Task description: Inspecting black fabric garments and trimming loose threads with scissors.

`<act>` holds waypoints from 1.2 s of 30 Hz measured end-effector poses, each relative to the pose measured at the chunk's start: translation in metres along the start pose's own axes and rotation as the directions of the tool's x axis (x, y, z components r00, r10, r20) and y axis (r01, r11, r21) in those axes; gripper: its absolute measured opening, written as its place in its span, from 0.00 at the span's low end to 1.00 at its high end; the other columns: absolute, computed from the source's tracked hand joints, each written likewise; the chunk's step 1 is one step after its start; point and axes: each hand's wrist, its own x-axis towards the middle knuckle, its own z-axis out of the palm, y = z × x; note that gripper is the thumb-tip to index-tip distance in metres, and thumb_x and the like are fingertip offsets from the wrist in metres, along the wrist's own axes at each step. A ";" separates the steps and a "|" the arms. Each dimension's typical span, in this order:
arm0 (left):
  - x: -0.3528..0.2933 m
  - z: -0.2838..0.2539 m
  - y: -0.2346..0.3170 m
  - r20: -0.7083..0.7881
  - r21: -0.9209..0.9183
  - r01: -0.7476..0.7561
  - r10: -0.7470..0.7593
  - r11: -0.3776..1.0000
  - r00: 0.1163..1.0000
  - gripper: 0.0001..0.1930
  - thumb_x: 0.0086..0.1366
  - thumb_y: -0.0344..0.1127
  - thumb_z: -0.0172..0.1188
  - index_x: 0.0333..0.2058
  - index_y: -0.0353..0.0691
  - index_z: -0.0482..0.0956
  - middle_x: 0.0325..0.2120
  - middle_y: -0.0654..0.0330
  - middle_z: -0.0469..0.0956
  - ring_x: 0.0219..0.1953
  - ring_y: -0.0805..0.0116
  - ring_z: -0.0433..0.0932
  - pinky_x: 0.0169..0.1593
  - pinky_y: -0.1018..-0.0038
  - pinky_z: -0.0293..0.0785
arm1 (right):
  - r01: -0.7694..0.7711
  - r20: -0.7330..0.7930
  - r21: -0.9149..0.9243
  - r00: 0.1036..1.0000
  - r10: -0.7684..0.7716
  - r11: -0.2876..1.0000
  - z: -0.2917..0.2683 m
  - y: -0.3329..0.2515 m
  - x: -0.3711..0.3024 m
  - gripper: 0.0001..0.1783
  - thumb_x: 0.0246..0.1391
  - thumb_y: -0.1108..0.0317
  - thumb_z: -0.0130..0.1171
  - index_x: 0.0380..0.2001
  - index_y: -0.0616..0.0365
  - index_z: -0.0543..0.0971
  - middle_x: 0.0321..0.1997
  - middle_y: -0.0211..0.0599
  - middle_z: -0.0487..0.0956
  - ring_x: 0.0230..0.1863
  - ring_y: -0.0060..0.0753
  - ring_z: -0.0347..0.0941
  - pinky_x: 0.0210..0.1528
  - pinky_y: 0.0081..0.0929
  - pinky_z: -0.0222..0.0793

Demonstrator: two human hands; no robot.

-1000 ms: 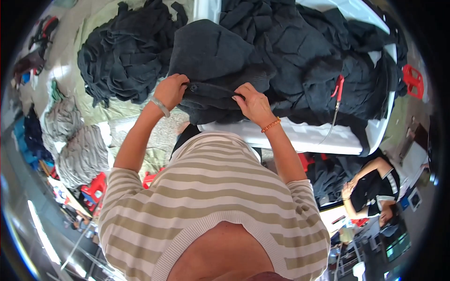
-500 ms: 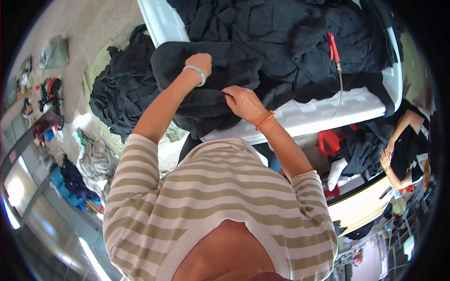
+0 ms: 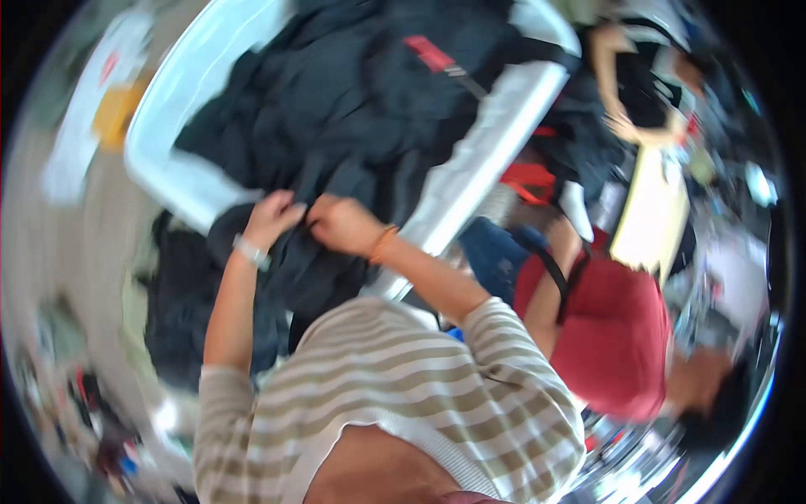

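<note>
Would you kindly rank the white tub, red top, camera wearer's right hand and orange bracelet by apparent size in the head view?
Largest to smallest:
1. White tub
2. Red top
3. Right hand
4. Orange bracelet

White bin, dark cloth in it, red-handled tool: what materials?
White bin: probably moulded plastic, fairly smooth, judging by its rounded corners and bright, even walls.
Dark cloth: textile, matte, with soft folds and no shine; blur hides whether knit or woven.
Red-handled tool: handle perhaps plastic, from its solid even red; the grey shank may be metal, too blurred to confirm.
</note>
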 end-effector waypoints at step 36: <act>-0.003 0.000 0.016 -0.024 -0.057 0.052 -0.054 0.997 0.998 0.06 0.57 0.21 0.66 0.34 0.27 0.82 0.29 0.64 0.81 0.31 0.78 0.75 0.37 0.79 0.73 | -0.197 -0.245 -0.022 0.952 0.186 0.980 0.019 -0.060 -0.028 0.12 0.49 0.74 0.55 0.39 0.61 0.73 0.33 0.50 0.81 0.38 0.55 0.79 0.41 0.44 0.74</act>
